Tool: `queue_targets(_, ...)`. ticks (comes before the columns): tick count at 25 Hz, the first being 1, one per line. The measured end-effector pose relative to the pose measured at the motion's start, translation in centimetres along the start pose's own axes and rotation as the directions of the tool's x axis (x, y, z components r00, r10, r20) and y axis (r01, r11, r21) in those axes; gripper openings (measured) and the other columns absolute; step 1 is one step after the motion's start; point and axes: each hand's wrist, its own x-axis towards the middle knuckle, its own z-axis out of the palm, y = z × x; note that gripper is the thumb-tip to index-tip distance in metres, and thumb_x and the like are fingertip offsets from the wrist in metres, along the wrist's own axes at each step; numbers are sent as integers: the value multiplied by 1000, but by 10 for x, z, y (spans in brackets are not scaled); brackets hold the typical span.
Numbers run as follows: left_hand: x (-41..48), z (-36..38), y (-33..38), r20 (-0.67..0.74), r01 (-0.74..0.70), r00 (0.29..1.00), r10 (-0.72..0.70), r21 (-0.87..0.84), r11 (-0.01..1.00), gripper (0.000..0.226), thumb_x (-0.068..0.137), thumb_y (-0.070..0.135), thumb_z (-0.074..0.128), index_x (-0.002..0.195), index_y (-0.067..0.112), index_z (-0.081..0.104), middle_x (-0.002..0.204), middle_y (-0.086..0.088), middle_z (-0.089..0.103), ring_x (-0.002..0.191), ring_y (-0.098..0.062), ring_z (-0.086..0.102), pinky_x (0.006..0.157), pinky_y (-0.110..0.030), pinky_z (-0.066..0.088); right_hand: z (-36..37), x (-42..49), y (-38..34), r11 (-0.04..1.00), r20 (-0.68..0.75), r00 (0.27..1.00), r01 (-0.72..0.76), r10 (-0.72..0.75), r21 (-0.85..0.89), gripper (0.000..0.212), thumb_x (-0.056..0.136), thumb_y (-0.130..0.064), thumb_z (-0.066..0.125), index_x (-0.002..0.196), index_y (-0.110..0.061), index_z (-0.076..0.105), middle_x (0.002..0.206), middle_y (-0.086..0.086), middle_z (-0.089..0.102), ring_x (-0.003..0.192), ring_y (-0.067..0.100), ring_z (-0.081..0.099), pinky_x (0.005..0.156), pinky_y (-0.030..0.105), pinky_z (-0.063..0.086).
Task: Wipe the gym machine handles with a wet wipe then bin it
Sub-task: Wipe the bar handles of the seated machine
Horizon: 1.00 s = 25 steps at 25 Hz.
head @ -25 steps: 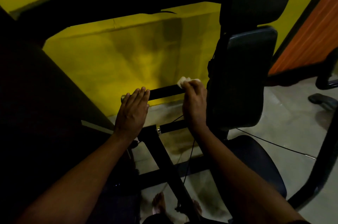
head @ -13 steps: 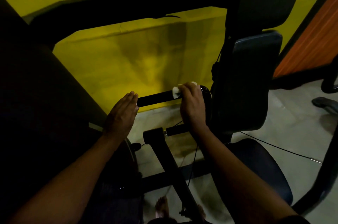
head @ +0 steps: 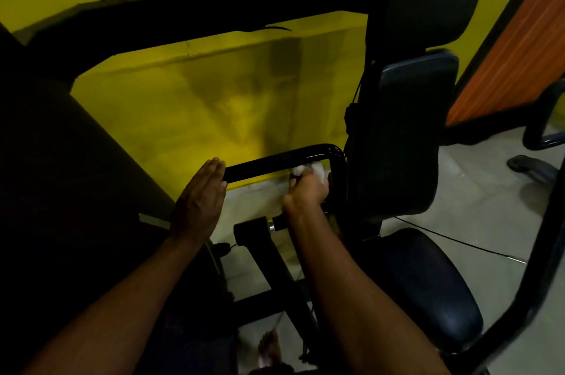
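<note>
A glossy black handle bar (head: 275,164) of the gym machine runs left to right at mid-frame and bends down at its right end. My right hand (head: 307,192) grips a crumpled white wet wipe (head: 308,171) just under the bar near that bend. My left hand (head: 198,200) is flat with straight fingers, its fingertips at the bar's left end. A second short bar (head: 276,223) with a metal collar lies below my right wrist.
Dark padded back rests (head: 406,136) and a dark seat (head: 428,289) stand right of the handle. A thick black frame beam (head: 198,13) crosses above. Yellow wall behind, grey floor (head: 477,209) with a thin cable to the right, an orange panel (head: 513,62) at far right. A bare foot (head: 270,347) below.
My right hand has slid the wipe off the top of the bar to just below it near the bend. My left hand lifted off the bar and flattened at its left end.
</note>
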Motion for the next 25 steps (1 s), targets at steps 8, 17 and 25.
queue_targets(8, 0, 2, -7, 28, 11, 1000, -10, -17, 1000, 47, 103, 26, 40, 137, -5, 50, 140, -21, 52, 132, -32, 49, 108, -41, 42, -8, 6, 2, 997, 113, 991, 72, -70, -11, 39, 88, 17, 44, 61, -10, 50, 52, -1, 51, 50, 8, 51, 51, 20, 44)
queue_targets(17, -1, 3, -8, 20, 9, 1000, -8, -49, 999, 50, 106, 32, 33, 138, -3, 49, 142, -19, 51, 133, -30, 47, 108, -42, 42, -32, 18, -21, 167, 589, 548, 800, -594, -576, 15, 98, -23, 59, 99, -10, 65, 100, -9, 52, 96, -4, 47, 76, 15, 40)
queue_targets(25, -1, 8, -7, -41, -42, 998, 43, 15, 999, 42, 101, 19, 43, 134, -7, 51, 136, -22, 55, 128, -32, 52, 103, -45, 47, 5, 40, -66, -563, 971, 239, 804, 8, -193, 19, 89, -1, 57, 104, -10, 64, 106, 9, 62, 92, 27, 59, 69, 41, 54)
